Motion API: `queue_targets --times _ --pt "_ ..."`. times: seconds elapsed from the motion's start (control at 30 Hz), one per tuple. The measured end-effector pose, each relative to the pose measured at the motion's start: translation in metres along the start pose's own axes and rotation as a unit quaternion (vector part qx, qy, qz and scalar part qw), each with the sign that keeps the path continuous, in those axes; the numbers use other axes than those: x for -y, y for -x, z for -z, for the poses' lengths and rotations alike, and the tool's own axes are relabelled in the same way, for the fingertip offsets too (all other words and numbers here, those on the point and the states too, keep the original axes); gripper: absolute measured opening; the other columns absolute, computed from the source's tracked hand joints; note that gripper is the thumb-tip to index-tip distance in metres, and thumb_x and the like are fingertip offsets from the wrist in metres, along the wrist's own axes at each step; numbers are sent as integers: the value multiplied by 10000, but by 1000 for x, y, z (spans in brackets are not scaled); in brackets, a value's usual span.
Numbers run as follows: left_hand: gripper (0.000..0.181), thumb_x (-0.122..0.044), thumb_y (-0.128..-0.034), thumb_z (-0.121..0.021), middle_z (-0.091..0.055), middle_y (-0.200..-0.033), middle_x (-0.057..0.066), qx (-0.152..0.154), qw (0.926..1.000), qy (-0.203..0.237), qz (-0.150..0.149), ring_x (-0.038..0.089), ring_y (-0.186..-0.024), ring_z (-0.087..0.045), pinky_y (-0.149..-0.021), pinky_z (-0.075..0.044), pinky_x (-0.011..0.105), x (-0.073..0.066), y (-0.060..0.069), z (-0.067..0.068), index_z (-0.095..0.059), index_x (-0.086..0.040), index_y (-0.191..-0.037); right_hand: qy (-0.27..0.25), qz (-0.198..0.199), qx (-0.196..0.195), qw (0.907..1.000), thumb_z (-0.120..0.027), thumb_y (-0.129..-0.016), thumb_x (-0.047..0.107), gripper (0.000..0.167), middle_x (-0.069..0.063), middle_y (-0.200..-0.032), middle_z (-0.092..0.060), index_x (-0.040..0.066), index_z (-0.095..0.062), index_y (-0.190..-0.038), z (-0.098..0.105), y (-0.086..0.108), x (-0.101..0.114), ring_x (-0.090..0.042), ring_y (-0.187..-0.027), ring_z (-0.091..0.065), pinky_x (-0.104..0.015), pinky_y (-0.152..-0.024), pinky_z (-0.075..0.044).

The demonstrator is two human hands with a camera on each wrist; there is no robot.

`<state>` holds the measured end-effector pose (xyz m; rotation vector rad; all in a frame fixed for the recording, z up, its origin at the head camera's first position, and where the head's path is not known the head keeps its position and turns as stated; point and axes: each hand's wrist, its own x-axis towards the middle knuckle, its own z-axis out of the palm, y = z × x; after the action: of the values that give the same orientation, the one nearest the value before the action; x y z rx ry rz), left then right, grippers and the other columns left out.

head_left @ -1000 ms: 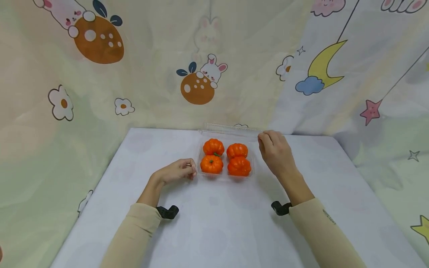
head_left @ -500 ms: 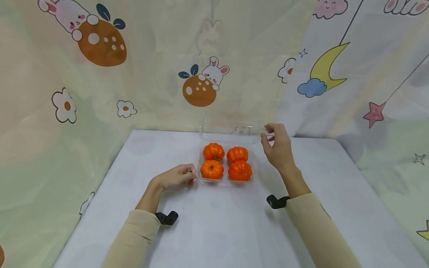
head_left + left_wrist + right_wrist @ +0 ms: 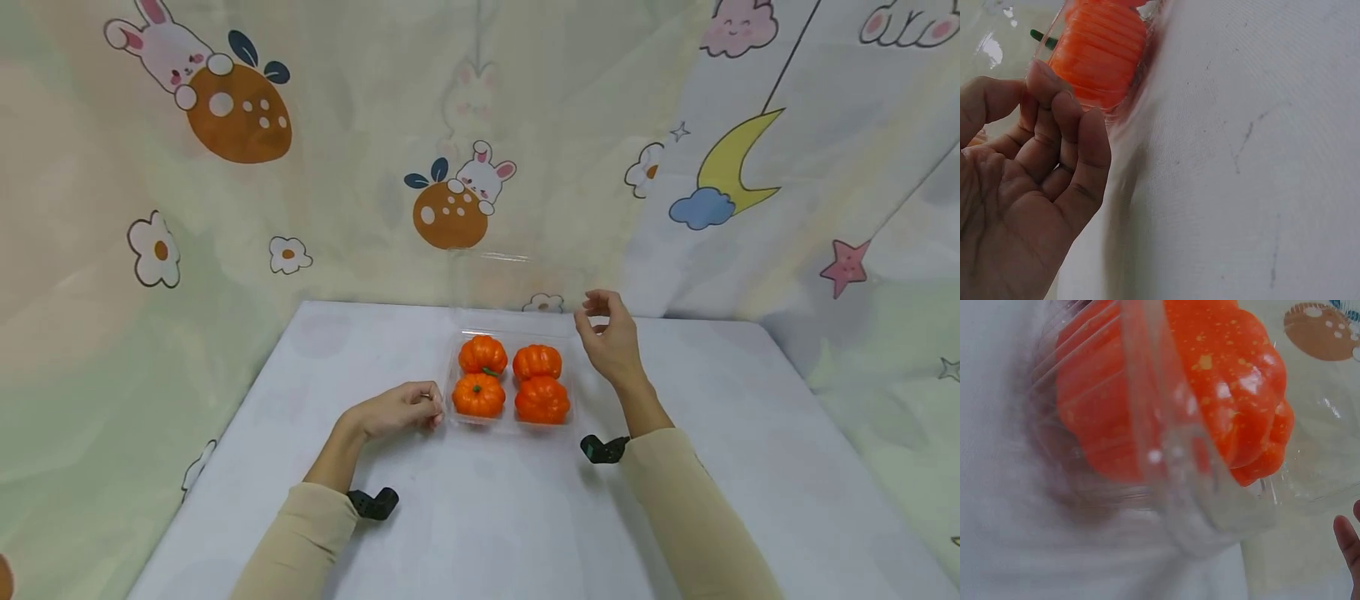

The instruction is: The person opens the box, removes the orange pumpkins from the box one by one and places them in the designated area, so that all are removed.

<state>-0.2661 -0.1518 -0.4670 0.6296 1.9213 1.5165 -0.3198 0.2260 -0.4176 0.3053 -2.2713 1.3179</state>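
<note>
Several small orange pumpkins (image 3: 480, 396) sit in two columns inside a clear plastic box (image 3: 513, 427) near the back of the table. Its hinged clear lid (image 3: 502, 257) stands raised behind them, against the backdrop. At the box's left side, my left hand (image 3: 403, 408) pinches the clear edge between thumb and fingertips. The left wrist view has those fingers (image 3: 1038, 78) at the plastic beside an orange pumpkin (image 3: 1100, 53). Right of the lid, my right hand (image 3: 609, 337) is held up, fingers loosely bent and holding nothing; its fingertips (image 3: 1344, 534) barely show in the right wrist view.
A white cloth-covered table (image 3: 495, 517) lies under the box. Close behind its back edge hangs a printed backdrop (image 3: 360, 167) with rabbits, flowers and a moon. Black wrist cameras (image 3: 603, 450) sit on both wrists.
The lid has swung from low and tilted to raised at the back. My right hand has let go of its corner and drawn slightly away. My left hand stays at the box's edge.
</note>
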Motion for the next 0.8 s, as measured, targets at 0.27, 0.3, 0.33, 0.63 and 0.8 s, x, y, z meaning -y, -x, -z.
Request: queue_targets --times 0.27,0.3,0.33,0.63,0.8 --pt "113 -74 -1063 -458 -614 -926 60 1 10000 41 26 201 -862 -569 -771 -514 298 2 5 -7 -539 -51 -987 243 -352 590 9973 -642 -999 142 492 -192 -1300 -597 58 -472 -1453 0 7 -10 -336 -1143 -616 -322 -843 -489" --pt "114 -78 -1063 -460 -614 -927 62 19 10000 42 31 205 -863 -568 -772 -514 299 2 6 -8 -540 -51 -987 258 -424 682 9964 -639 -1004 155 506 -186 -1315 -591 61 -462 -1469 0 8 -10 -335 -1154 -615 -334 -854 -493" --pt "115 -82 -1065 -462 -615 -929 64 42 10000 30 37 209 -865 -568 -773 -513 299 2 6 -9 -541 -50 -988 273 -485 766 9955 -635 -1010 166 516 -183 -1327 -587 60 -453 -1482 0 9 -11 -337 -1166 -612 -351 -866 -498" --pt "139 -99 -1076 -467 -602 -921 74 92 9999 -41 40 221 -861 -557 -767 -508 298 2 13 -12 -539 -13 -993 527 -1002 1485 9824 -589 -1053 264 618 -202 -1405 -541 -10 -348 -1552 1 20 -20 -403 -1269 -549 -556 -1040 -484" --pt "146 -111 -1075 -475 -601 -921 75 169 9998 -61 73 229 -865 -558 -779 -514 306 2 17 -13 -542 -7 -997 727 -1214 1770 9740 -538 -1073 359 658 -205 -1461 -519 -8 -320 -1573 2 24 -24 -419 -1319 -518 -570 -1061 -471"
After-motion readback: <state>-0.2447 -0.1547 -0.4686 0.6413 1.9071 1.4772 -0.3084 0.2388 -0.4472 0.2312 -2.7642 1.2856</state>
